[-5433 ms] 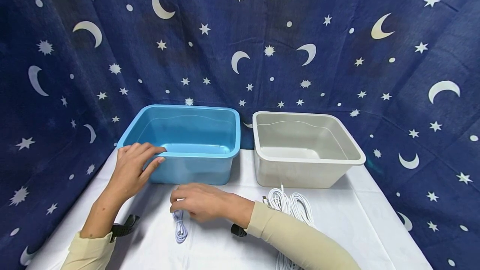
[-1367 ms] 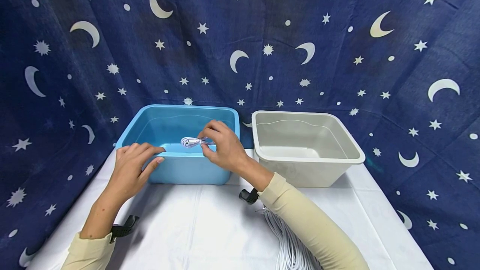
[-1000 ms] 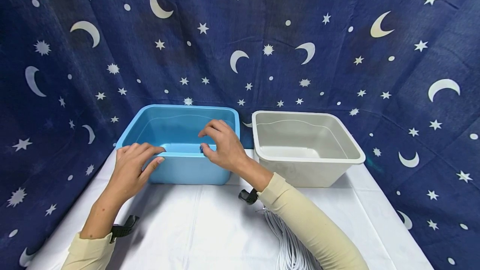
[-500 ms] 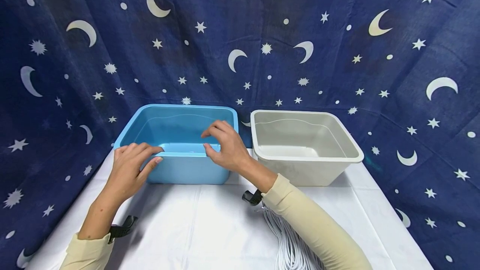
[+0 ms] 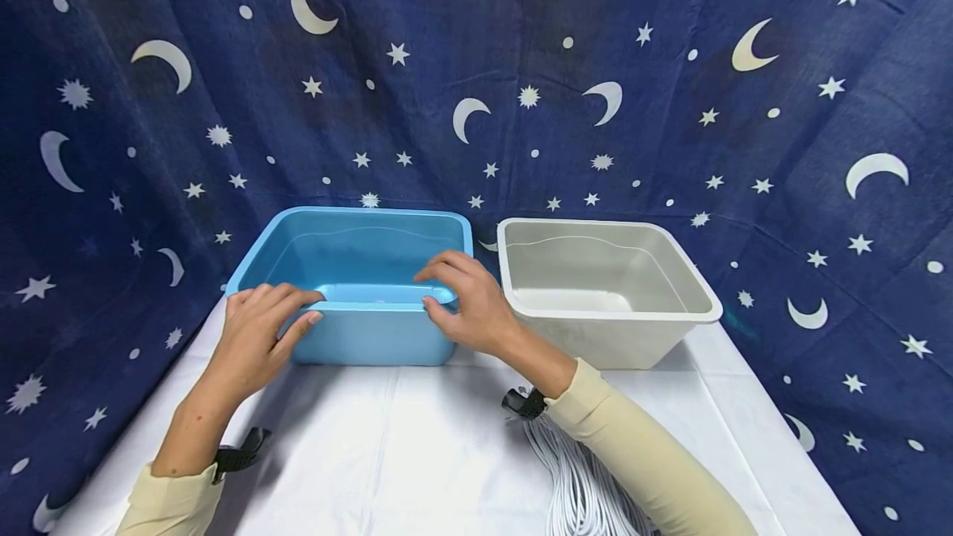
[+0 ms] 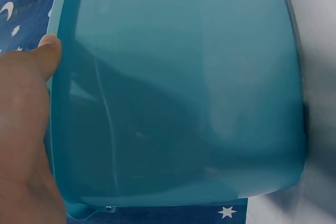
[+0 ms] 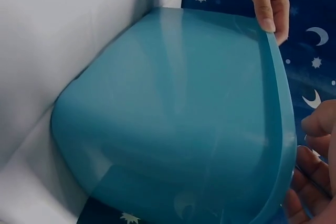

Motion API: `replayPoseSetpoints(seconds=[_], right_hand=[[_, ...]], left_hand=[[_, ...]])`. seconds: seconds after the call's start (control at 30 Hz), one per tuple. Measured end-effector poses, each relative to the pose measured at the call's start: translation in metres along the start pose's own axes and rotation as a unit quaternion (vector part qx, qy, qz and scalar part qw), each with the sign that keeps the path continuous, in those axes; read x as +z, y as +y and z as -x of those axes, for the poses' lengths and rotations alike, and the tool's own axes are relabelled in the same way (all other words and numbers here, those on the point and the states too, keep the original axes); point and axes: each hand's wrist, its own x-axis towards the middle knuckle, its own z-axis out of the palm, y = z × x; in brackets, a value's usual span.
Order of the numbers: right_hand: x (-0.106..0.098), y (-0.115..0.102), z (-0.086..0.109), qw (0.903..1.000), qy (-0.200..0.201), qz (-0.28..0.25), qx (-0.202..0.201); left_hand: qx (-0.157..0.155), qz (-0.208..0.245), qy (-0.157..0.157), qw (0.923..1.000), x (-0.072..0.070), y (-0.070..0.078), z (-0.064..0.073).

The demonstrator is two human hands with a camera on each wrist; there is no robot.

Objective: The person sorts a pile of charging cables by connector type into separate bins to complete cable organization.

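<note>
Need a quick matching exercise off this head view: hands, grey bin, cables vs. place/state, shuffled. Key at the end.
1. left hand
2. right hand
3. grey bin
4. cables

A. stands beside the blue bin
B. grips the blue bin's rim
C. partly hidden by the right sleeve
D. holds nothing, thumb and fingers apart

Pairs: 1-B, 2-D, 3-A, 4-C

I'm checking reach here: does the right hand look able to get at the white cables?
Probably yes: the right hand looks empty, and only its own arm lies over the white cables, so drawing back should clear the way.
</note>
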Motion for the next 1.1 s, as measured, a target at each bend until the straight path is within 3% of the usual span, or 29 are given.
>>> replayPoseSetpoints(seconds=[0.23, 0.57, 1.1], right_hand=[[-0.011, 0.001, 0.011, 0.9995, 0.001, -0.027, 0.018], [-0.025, 0.001, 0.031, 0.999, 0.021, -0.039, 0.007], [-0.057, -0.001, 0.062, 0.9989, 0.019, -0.035, 0.026]], left_hand=[[-0.008, 0.001, -0.014, 0.9999, -0.003, 0.004, -0.002], [-0.022, 0.022, -0.02, 0.9993, -0.006, 0.007, -0.004], [0.002, 0.049, -0.003, 0.9988, -0.008, 0.018, -0.011]])
